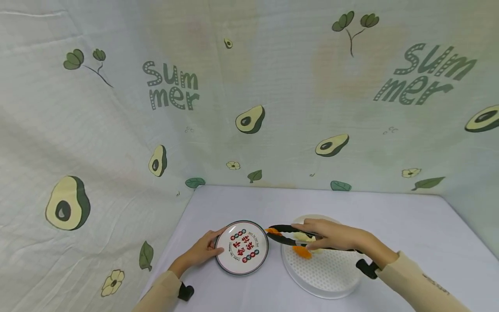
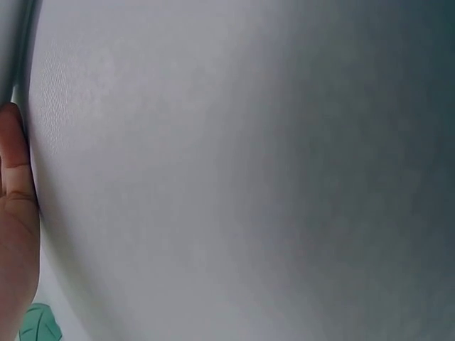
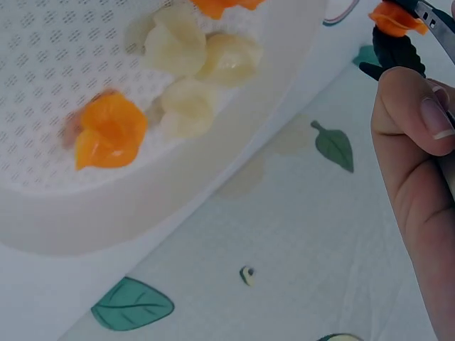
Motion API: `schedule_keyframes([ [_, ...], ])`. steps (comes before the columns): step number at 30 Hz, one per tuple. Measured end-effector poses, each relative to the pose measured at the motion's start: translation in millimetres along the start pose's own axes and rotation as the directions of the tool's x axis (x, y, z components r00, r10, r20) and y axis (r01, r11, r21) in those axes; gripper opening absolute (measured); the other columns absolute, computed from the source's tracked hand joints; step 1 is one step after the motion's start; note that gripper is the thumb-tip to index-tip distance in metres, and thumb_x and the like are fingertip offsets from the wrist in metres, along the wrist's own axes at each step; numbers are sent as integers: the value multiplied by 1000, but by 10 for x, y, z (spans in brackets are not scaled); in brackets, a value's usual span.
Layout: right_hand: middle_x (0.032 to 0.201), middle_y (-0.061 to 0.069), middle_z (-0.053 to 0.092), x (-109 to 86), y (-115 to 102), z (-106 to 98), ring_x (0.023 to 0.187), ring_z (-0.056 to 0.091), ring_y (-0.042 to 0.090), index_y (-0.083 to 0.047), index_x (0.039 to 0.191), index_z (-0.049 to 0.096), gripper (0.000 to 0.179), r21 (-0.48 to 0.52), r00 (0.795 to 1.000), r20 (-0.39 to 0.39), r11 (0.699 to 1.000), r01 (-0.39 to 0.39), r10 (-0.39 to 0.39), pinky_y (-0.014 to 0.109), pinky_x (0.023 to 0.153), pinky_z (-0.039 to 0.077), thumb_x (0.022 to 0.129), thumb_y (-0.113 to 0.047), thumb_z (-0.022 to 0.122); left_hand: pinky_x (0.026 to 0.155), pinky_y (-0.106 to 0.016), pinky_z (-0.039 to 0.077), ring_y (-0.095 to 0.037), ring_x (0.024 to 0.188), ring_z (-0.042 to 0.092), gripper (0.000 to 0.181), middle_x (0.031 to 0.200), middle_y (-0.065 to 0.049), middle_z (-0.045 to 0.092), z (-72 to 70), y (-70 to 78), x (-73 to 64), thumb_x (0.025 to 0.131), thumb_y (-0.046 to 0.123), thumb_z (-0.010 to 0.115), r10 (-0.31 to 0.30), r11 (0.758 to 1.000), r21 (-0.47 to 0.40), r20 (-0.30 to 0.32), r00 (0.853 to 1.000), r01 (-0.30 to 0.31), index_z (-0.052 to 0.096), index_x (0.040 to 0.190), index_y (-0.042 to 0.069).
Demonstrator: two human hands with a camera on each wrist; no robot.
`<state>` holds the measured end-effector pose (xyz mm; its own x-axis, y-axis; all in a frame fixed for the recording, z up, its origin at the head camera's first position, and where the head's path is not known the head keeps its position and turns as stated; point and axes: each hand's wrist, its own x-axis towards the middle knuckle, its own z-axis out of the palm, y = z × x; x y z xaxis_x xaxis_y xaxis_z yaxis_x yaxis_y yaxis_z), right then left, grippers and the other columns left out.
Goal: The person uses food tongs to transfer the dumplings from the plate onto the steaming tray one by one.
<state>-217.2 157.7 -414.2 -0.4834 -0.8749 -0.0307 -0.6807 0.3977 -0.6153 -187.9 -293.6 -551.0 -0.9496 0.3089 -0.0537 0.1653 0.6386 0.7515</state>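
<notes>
My left hand (image 1: 200,249) holds the left edge of a round white plate (image 1: 255,255) with a dark rim and red lettering, its thumb over the rim. In the right hand (image 1: 331,234) is a pair of black-tipped tongs (image 1: 283,228). An orange dumpling (image 1: 274,232) sits between the tong tips, just off the plate's right edge. Below the tongs lies a round white perforated steamer tray (image 1: 331,273). In the right wrist view it bears an orange dumpling (image 3: 114,131) and several pale dumplings (image 3: 176,42), with part of another orange one (image 3: 226,6) at the top.
A table (image 1: 238,201) with a white cover bears the plate and tray side by side. Cloth (image 1: 280,86) printed with avocados, leaves and "summer" hangs behind it and along the left. Mostly blurred pale surface (image 2: 178,177) fills the left wrist view.
</notes>
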Motion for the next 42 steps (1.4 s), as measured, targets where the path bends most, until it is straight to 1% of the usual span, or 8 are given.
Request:
schedule_keyframes([
  [6,99,-2,50,-388,31,-66,82,46,7,-3,152,39,71,54,998,-16,997,-53,54,27,70,42,97,-40,63,65,-23,38,-14,76,42,68,95,-5,42,-6,28,-3,94,23,71,11,1000,4,0,1000,-11,40,154,12],
  [11,98,-2,48,-667,68,-61,74,48,3,-4,151,41,68,92,996,-38,992,-82,86,25,67,45,97,-40,62,65,-23,39,-13,77,42,68,96,-4,43,8,16,-16,94,24,71,6,1000,11,2,1000,-6,40,154,12],
  [17,99,-2,50,-893,111,-24,77,49,4,-2,150,42,65,91,993,-56,990,-103,108,25,68,43,99,-37,61,67,-22,40,-12,79,43,69,99,-3,43,18,-9,-30,95,27,70,-17,1000,9,14,1000,17,38,155,14],
  [18,104,1,53,-915,113,-20,85,54,8,-4,151,42,65,76,991,-62,990,-117,122,25,71,45,98,-38,61,67,-22,40,-12,79,43,69,99,-3,43,18,-8,-32,95,27,70,-17,1000,8,14,1000,17,38,155,14],
  [27,128,21,52,-1034,180,51,80,55,7,-1,149,44,71,123,980,-21,973,-195,199,25,73,46,96,-43,63,66,-23,39,-13,79,42,68,99,-3,43,4,4,-23,95,27,70,-9,1000,12,5,1000,9,39,154,14],
  [34,108,-5,55,-1092,242,124,95,51,6,-5,148,47,68,98,980,24,976,-197,195,27,78,48,94,-42,65,66,-23,39,-13,79,42,69,98,-3,43,3,-2,-17,95,26,70,-8,1000,7,6,1000,8,39,154,14],
  [38,118,4,58,-1135,266,153,104,53,11,-7,147,49,66,65,975,38,973,-221,219,33,85,50,93,-38,68,65,-23,39,-12,78,42,68,96,-3,43,8,4,-16,94,26,70,2,1000,11,1,1000,-2,40,154,12],
  [42,133,24,53,-1162,276,187,118,54,30,-5,146,50,65,77,970,52,967,-242,238,44,89,51,92,-33,71,65,-23,39,-12,78,42,68,96,-3,43,11,10,-15,94,26,70,6,1000,11,0,1000,-6,40,153,11],
])
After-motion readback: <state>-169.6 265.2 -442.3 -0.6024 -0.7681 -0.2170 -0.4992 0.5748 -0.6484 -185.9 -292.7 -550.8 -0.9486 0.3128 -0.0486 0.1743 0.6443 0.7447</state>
